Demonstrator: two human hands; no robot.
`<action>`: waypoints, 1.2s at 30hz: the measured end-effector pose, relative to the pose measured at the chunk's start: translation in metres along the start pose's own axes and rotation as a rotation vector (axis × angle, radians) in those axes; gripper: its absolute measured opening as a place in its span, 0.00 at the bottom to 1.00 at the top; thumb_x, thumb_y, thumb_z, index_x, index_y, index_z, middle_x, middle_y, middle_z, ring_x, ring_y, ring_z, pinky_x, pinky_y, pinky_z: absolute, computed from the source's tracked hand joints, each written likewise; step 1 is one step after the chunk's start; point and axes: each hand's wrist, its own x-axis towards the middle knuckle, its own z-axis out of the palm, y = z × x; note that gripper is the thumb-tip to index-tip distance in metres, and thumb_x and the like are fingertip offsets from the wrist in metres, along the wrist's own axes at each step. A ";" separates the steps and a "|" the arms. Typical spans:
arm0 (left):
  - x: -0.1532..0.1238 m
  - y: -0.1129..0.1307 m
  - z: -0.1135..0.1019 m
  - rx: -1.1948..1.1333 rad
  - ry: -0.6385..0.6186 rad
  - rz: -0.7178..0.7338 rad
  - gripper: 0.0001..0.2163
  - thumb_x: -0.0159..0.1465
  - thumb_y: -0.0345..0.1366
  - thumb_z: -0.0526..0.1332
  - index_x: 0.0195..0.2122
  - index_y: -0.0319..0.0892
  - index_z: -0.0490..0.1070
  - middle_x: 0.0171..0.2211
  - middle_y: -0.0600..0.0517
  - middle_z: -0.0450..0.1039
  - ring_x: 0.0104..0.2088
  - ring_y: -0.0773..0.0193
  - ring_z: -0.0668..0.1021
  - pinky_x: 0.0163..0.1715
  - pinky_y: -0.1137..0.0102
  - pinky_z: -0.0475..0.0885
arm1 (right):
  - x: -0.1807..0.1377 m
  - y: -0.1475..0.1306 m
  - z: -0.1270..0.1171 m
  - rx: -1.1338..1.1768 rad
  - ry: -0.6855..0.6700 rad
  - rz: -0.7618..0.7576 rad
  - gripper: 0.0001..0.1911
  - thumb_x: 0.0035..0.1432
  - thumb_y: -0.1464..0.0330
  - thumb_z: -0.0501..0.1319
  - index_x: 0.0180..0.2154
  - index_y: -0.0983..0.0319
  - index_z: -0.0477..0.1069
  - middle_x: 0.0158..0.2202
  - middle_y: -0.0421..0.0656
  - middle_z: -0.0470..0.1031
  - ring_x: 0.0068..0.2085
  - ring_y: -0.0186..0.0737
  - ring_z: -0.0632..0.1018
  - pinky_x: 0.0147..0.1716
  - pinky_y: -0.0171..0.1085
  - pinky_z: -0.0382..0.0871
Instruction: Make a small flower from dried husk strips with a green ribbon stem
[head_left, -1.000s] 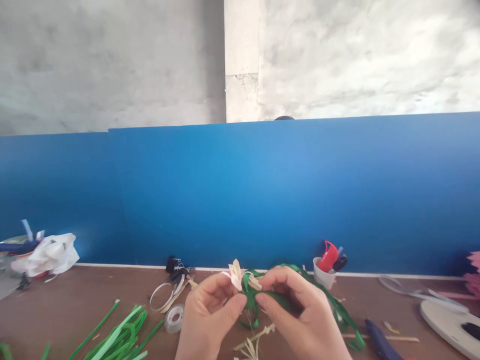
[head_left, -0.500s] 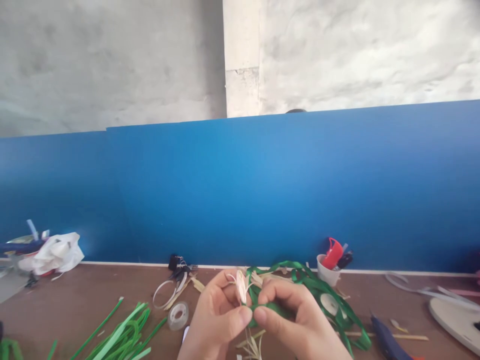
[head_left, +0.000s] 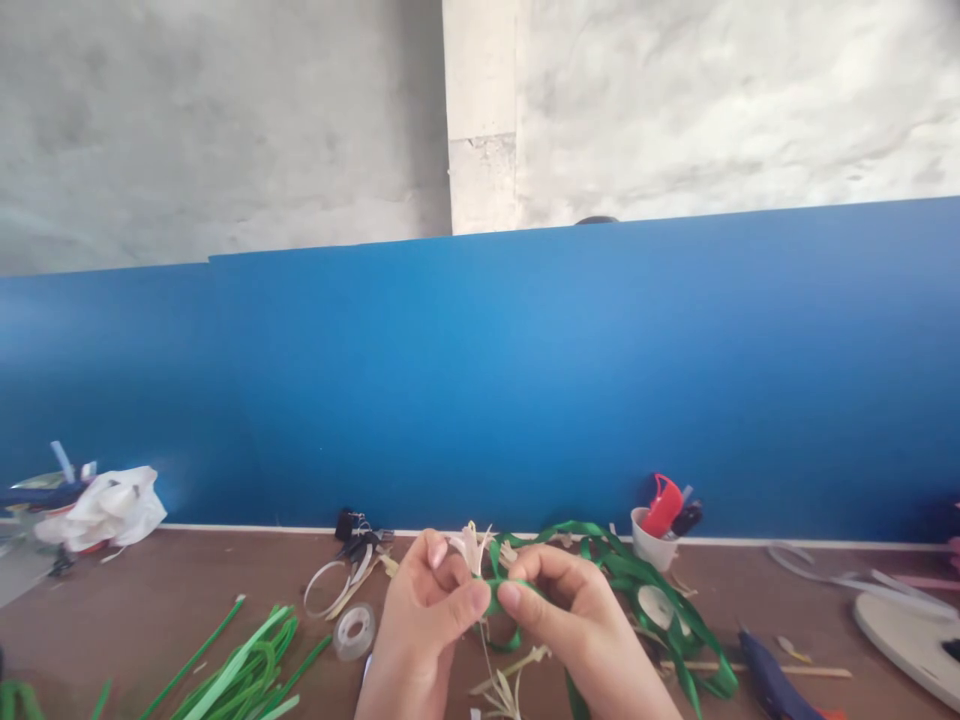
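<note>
My left hand (head_left: 424, 625) and my right hand (head_left: 577, 625) meet low in the middle of the view, thumbs almost touching. Both pinch a small cream straw flower (head_left: 471, 548) where green ribbon (head_left: 637, 575) is wound round its stem. The flower's petals stick up above my fingers. The ribbon trails off in loose loops to the right across the brown table (head_left: 172, 600). Thin straw ends hang below my hands.
Green strips (head_left: 240, 670) lie at the left, a clear tape roll (head_left: 354, 630) and binder clips (head_left: 352, 535) beside them. A white cup with a red tool (head_left: 656, 525) stands at the blue partition (head_left: 480, 380). A white bag (head_left: 105, 510), a glue gun (head_left: 772, 685) and a white plate (head_left: 907, 635) lie nearby.
My hands turned the flower between the fingers and shifted a little; the petals point up again. The ribbon loops moved slightly to the right.
</note>
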 end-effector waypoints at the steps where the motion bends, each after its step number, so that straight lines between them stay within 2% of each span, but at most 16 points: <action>1: 0.000 0.001 0.000 0.040 0.028 0.031 0.28 0.41 0.36 0.76 0.26 0.45 0.51 0.17 0.62 0.66 0.18 0.75 0.65 0.22 0.78 0.58 | 0.000 0.000 0.000 0.004 0.003 -0.003 0.19 0.47 0.56 0.69 0.25 0.62 0.67 0.21 0.38 0.69 0.24 0.34 0.70 0.25 0.34 0.64; 5: -0.004 0.007 0.002 0.173 0.100 0.103 0.26 0.43 0.35 0.75 0.26 0.45 0.53 0.16 0.62 0.68 0.18 0.75 0.65 0.22 0.77 0.58 | 0.001 -0.002 0.000 0.021 0.010 -0.001 0.18 0.48 0.57 0.70 0.25 0.63 0.67 0.20 0.37 0.68 0.22 0.32 0.68 0.22 0.32 0.61; 9: -0.007 0.011 0.006 0.241 0.111 0.141 0.25 0.45 0.34 0.74 0.26 0.45 0.53 0.17 0.61 0.69 0.19 0.74 0.66 0.23 0.77 0.60 | 0.004 -0.001 -0.002 0.067 0.010 0.020 0.19 0.45 0.57 0.71 0.24 0.63 0.67 0.18 0.35 0.65 0.20 0.30 0.66 0.20 0.31 0.58; 13: -0.008 0.010 0.007 0.292 0.119 0.181 0.23 0.47 0.34 0.73 0.27 0.45 0.53 0.19 0.60 0.71 0.22 0.72 0.69 0.25 0.76 0.65 | 0.005 0.002 -0.002 0.063 -0.014 0.013 0.19 0.47 0.56 0.70 0.25 0.63 0.67 0.20 0.36 0.68 0.21 0.30 0.69 0.21 0.31 0.61; 17: -0.008 0.010 0.006 0.276 0.101 0.134 0.21 0.49 0.35 0.71 0.26 0.46 0.53 0.21 0.59 0.70 0.22 0.68 0.71 0.25 0.71 0.70 | 0.002 -0.003 0.003 0.098 -0.051 0.064 0.19 0.49 0.55 0.69 0.27 0.62 0.66 0.22 0.38 0.73 0.24 0.32 0.73 0.24 0.30 0.63; 21: -0.006 0.009 0.004 0.212 0.025 0.108 0.20 0.48 0.35 0.71 0.27 0.45 0.56 0.23 0.59 0.66 0.22 0.70 0.69 0.23 0.73 0.66 | -0.002 -0.011 0.010 -0.018 -0.087 0.000 0.19 0.55 0.54 0.63 0.28 0.62 0.65 0.21 0.40 0.75 0.25 0.34 0.74 0.28 0.32 0.65; 25: -0.004 0.006 0.004 0.124 -0.015 0.089 0.21 0.46 0.33 0.73 0.27 0.44 0.57 0.23 0.58 0.66 0.25 0.72 0.67 0.26 0.76 0.63 | -0.005 -0.012 0.014 -0.087 0.042 -0.142 0.18 0.55 0.55 0.64 0.26 0.62 0.66 0.22 0.37 0.70 0.24 0.32 0.69 0.26 0.32 0.63; 30: -0.002 0.001 0.003 0.062 -0.042 0.064 0.23 0.44 0.33 0.74 0.26 0.44 0.56 0.22 0.59 0.65 0.24 0.72 0.66 0.26 0.76 0.61 | -0.001 -0.008 0.011 -0.091 0.042 -0.039 0.17 0.55 0.55 0.63 0.25 0.61 0.65 0.20 0.37 0.68 0.22 0.32 0.67 0.22 0.32 0.60; 32: -0.001 0.002 0.002 0.075 0.009 0.083 0.23 0.44 0.33 0.75 0.27 0.44 0.56 0.22 0.59 0.65 0.24 0.73 0.66 0.26 0.77 0.61 | 0.000 -0.008 0.009 -0.289 0.141 -0.166 0.12 0.56 0.60 0.62 0.28 0.61 0.67 0.24 0.39 0.71 0.26 0.37 0.71 0.26 0.35 0.64; 35: 0.002 0.006 0.000 0.111 0.140 0.112 0.22 0.45 0.31 0.74 0.27 0.43 0.57 0.22 0.61 0.65 0.24 0.74 0.66 0.27 0.78 0.62 | -0.001 -0.008 0.011 -0.667 0.441 -0.609 0.00 0.55 0.69 0.60 0.32 0.59 0.70 0.33 0.44 0.75 0.40 0.46 0.74 0.40 0.43 0.65; 36: 0.002 0.007 0.000 0.116 0.175 0.117 0.21 0.45 0.30 0.74 0.27 0.43 0.58 0.21 0.61 0.65 0.24 0.74 0.66 0.28 0.78 0.63 | -0.003 -0.006 0.013 -0.734 0.483 -0.716 0.02 0.56 0.71 0.59 0.32 0.58 0.69 0.34 0.44 0.75 0.40 0.46 0.74 0.41 0.43 0.65</action>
